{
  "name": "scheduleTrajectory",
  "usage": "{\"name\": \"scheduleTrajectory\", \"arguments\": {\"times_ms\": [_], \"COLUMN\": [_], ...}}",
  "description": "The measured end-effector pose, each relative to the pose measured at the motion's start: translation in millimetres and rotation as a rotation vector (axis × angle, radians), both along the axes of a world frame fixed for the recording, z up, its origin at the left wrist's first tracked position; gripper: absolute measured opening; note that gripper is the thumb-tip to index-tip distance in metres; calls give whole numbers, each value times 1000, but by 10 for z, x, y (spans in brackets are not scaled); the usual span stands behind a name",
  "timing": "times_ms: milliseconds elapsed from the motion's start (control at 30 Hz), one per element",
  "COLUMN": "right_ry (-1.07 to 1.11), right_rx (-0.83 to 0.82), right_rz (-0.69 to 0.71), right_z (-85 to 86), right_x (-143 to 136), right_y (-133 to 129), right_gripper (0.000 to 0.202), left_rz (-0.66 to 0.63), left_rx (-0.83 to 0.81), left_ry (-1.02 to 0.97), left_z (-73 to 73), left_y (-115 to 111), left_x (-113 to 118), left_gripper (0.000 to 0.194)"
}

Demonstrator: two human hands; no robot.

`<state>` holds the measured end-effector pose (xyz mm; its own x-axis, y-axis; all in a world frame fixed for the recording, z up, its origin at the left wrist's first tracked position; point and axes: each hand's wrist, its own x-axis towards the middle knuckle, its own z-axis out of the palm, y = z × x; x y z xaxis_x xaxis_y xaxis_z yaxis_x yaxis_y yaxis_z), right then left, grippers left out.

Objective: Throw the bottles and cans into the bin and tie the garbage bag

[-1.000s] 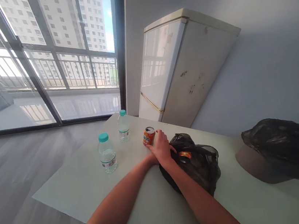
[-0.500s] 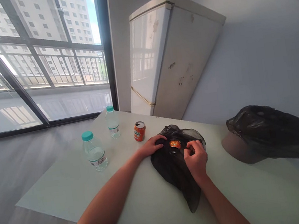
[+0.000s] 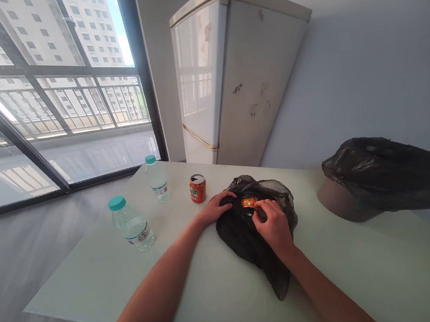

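A black plastic bag (image 3: 245,240) lies on the table with its mouth spread. In its opening an orange soda can (image 3: 248,202) lies tilted, its dark end toward me. My left hand (image 3: 216,207) grips the bag's left rim, thumb and fingers on the plastic. From the right, my right hand (image 3: 275,225) reaches over the bag with curled fingers, thumb and fingertips at the can's near right end. To the left of the bag, a second orange soda can (image 3: 197,189) stands upright.
Two clear bottles with teal caps stand left: a nearer bottle (image 3: 131,225) and a farther bottle (image 3: 157,179). At right, a black plastic bag (image 3: 391,175) covers part of a brownish rounded object (image 3: 341,202). A white fridge (image 3: 255,76) stands behind the table (image 3: 192,285).
My right hand has moved left from the bag's right side to the can in its opening. My left hand stays on the bag's rim. The view has shifted slightly.
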<state>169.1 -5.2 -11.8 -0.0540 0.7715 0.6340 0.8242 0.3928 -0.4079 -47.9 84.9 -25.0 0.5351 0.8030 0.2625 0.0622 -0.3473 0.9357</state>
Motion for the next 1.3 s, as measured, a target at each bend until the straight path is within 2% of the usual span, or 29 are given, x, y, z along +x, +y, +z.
{"name": "scheduleTrajectory", "arguments": {"times_ms": [167, 600, 933, 1033, 1133, 1233, 1300], "right_ry": [-34, -14, -38, -33, 45, 222, 406], "right_rx": [-25, 36, 73, 90, 47, -68, -156], "right_rz": [-7, -34, -100, -127, -175, -229, -202], "right_z": [-38, -116, -88, -12, 154, 373, 490], "right_x": [2, 30, 38, 50, 54, 76, 125], "right_y": [22, 85, 78, 39, -48, -148, -178], "right_gripper": [12, 11, 9, 8, 5, 11, 17], "left_rz": [-2, -15, -10, -23, -29, -24, -23], "left_rx": [5, 3, 12, 21, 36, 53, 68], "left_ry": [2, 30, 54, 57, 56, 68, 87], "left_z": [5, 4, 25, 25, 9, -14, -29], "left_y": [-6, 6, -13, -4, 15, 18, 14], "left_x": [-2, -5, -12, -11, -7, -5, -8], "left_gripper": [37, 36, 36, 36, 37, 37, 37]}}
